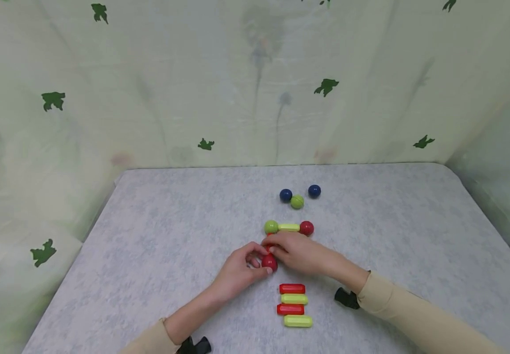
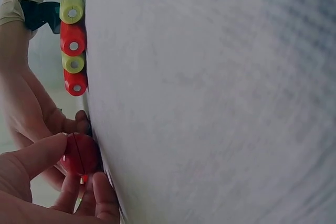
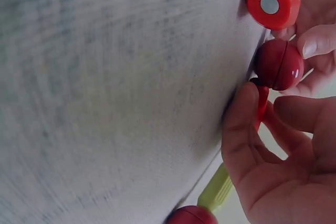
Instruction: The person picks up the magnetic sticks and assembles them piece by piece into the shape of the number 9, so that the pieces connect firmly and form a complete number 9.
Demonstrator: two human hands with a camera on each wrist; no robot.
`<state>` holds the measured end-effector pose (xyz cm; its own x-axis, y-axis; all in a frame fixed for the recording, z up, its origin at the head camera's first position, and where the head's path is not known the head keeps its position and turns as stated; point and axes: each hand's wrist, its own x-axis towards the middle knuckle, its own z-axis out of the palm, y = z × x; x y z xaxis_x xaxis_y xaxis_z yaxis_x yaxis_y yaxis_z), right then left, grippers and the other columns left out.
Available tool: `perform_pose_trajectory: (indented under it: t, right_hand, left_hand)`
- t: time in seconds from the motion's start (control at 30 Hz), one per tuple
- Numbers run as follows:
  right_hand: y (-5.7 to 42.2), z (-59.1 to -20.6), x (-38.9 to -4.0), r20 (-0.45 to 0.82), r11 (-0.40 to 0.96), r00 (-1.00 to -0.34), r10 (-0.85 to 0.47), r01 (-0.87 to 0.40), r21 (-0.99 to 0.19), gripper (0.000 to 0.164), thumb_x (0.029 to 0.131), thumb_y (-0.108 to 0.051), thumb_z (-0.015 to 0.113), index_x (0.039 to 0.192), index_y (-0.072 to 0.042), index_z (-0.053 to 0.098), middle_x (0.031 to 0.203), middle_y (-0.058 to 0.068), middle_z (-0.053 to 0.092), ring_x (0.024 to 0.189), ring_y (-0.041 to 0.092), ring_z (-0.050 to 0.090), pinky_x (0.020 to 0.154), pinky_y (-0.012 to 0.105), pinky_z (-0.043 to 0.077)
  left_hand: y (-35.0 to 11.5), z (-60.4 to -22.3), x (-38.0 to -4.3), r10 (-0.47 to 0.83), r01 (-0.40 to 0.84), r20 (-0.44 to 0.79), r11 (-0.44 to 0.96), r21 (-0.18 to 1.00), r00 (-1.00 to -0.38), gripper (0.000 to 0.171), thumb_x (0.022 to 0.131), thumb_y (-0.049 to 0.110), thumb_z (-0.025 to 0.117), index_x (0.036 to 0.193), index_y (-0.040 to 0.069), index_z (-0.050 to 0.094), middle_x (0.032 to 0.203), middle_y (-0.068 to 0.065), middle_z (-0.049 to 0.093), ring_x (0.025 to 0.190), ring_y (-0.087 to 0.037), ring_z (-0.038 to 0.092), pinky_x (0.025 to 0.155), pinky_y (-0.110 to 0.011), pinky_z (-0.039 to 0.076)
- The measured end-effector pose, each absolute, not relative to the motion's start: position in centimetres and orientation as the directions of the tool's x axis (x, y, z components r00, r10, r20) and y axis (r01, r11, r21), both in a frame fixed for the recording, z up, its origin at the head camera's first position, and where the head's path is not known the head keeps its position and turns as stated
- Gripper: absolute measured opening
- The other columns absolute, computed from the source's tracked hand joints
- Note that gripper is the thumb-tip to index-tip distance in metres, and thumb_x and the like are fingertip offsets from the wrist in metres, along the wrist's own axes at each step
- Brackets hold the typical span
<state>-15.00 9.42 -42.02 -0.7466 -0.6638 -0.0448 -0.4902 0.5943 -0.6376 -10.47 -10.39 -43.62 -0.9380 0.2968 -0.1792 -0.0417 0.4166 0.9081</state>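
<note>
My left hand (image 1: 238, 271) holds a glossy red ball (image 1: 270, 264) between thumb and fingers, low over the table. My right hand (image 1: 304, 251) pinches a short red rod (image 3: 263, 104), largely covered by its fingers; one end meets the held ball in the right wrist view. Just beyond the hands, a green ball (image 1: 271, 226), a yellow-green rod (image 1: 288, 227) and a second red ball (image 1: 306, 228) lie joined in a row. Toward that green ball runs the red rod, but fingers hide whether they touch.
Nearer the front lie several rods side by side, red (image 1: 292, 288) and yellow-green (image 1: 298, 321) by turns, with pale discs on their ends. Farther back are two dark blue balls (image 1: 314, 191) and a green ball (image 1: 297, 202). A patterned curtain (image 1: 237, 98) hangs behind the grey table (image 1: 157, 216).
</note>
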Motion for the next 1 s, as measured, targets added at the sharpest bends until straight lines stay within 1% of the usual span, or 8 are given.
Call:
perform_pose_trajectory:
  t: [0.07, 0.17, 0.37, 0.5, 0.63, 0.77, 0.9, 1.0]
  right_hand:
    - [9.4, -42.1, -15.1, -0.037, 0.593, -0.753, -0.657, -0.486, -0.641, 0.018, 0.099, -0.014, 0.058, 0.113, -0.021, 0.067, 0.093, -0.011, 0.06, 0.085, 0.009, 0.056, 0.078, 0.028, 0.049]
    - [9.4, -42.0, -15.2, -0.042, 0.603, -0.772, -0.634, -0.46, -0.653, 0.015, 0.099, -0.016, 0.059, 0.109, -0.024, 0.066, 0.087, -0.013, 0.058, 0.081, 0.007, 0.055, 0.072, 0.026, 0.048]
    - [9.8, -41.6, -15.1, -0.06, 0.595, -0.768, -0.638, -0.442, -0.671, 0.018, 0.098, -0.015, 0.06, 0.113, -0.023, 0.065, 0.09, -0.011, 0.059, 0.082, 0.008, 0.056, 0.072, 0.027, 0.049]
    - [10.3, -41.2, -14.5, -0.053, 0.59, -0.771, -0.634, -0.438, -0.678, 0.022, 0.098, -0.015, 0.061, 0.118, -0.02, 0.064, 0.095, -0.007, 0.062, 0.084, 0.008, 0.056, 0.074, 0.026, 0.05]
    - [11.2, -40.6, -13.3, -0.049, 0.594, -0.788, -0.614, -0.42, -0.686, 0.019, 0.097, -0.014, 0.062, 0.115, -0.017, 0.066, 0.095, -0.006, 0.064, 0.082, 0.008, 0.057, 0.072, 0.027, 0.05]
    - [12.3, -40.2, -11.9, -0.103, 0.612, -0.785, -0.61, -0.385, -0.691, 0.015, 0.095, -0.014, 0.065, 0.11, -0.017, 0.068, 0.093, -0.009, 0.064, 0.079, 0.008, 0.056, 0.07, 0.027, 0.05]
    - [13.2, -40.4, -10.7, -0.194, 0.617, -0.749, -0.633, -0.338, -0.711, 0.016, 0.092, -0.013, 0.067, 0.107, -0.018, 0.069, 0.092, -0.012, 0.062, 0.08, 0.007, 0.055, 0.071, 0.026, 0.049]
    - [13.4, -40.8, -10.1, -0.226, 0.617, -0.727, -0.648, -0.329, -0.715, 0.019, 0.09, -0.014, 0.07, 0.107, -0.02, 0.069, 0.091, -0.016, 0.06, 0.079, 0.006, 0.054, 0.072, 0.026, 0.048]
  left_hand:
    - [-10.3, -43.6, -10.4, 0.297, -0.04, -0.179, 0.42, 0.907, -0.938, 0.028, 0.084, 0.014, 0.077, 0.108, 0.012, 0.063, 0.091, -0.002, 0.061, 0.084, -0.02, 0.054, 0.066, -0.028, 0.046]
    - [-10.3, -43.6, -10.4, 0.299, -0.032, -0.172, 0.419, 0.907, -0.939, 0.028, 0.084, 0.013, 0.077, 0.109, 0.012, 0.063, 0.096, -0.001, 0.061, 0.086, -0.02, 0.054, 0.068, -0.029, 0.046]
    - [-10.1, -43.5, -10.5, 0.303, -0.023, -0.164, 0.419, 0.908, -0.939, 0.029, 0.084, 0.011, 0.076, 0.11, 0.012, 0.063, 0.101, -0.002, 0.061, 0.086, -0.02, 0.054, 0.068, -0.028, 0.046]
    - [-9.9, -43.2, -10.5, 0.324, -0.028, -0.169, 0.399, 0.917, -0.931, 0.028, 0.085, 0.008, 0.074, 0.11, 0.011, 0.063, 0.099, -0.004, 0.061, 0.082, -0.02, 0.054, 0.064, -0.027, 0.045]
    - [-9.9, -42.9, -10.5, 0.349, -0.034, -0.179, 0.385, 0.922, -0.92, 0.025, 0.085, 0.006, 0.073, 0.109, 0.01, 0.064, 0.097, -0.004, 0.062, 0.079, -0.02, 0.054, 0.062, -0.027, 0.044]
    - [-9.9, -42.8, -10.7, 0.369, -0.039, -0.193, 0.386, 0.922, -0.909, 0.024, 0.087, 0.005, 0.071, 0.109, 0.01, 0.065, 0.1, -0.002, 0.062, 0.079, -0.02, 0.054, 0.065, -0.028, 0.045]
    - [-9.9, -42.6, -10.9, 0.373, -0.058, -0.218, 0.395, 0.917, -0.902, 0.023, 0.088, 0.007, 0.071, 0.11, 0.011, 0.066, 0.1, -0.002, 0.062, 0.08, -0.021, 0.055, 0.066, -0.03, 0.046]
    - [-10.0, -42.5, -11.0, 0.361, -0.063, -0.222, 0.405, 0.912, -0.906, 0.023, 0.088, 0.008, 0.071, 0.11, 0.011, 0.066, 0.1, -0.003, 0.062, 0.083, -0.022, 0.055, 0.069, -0.032, 0.047]
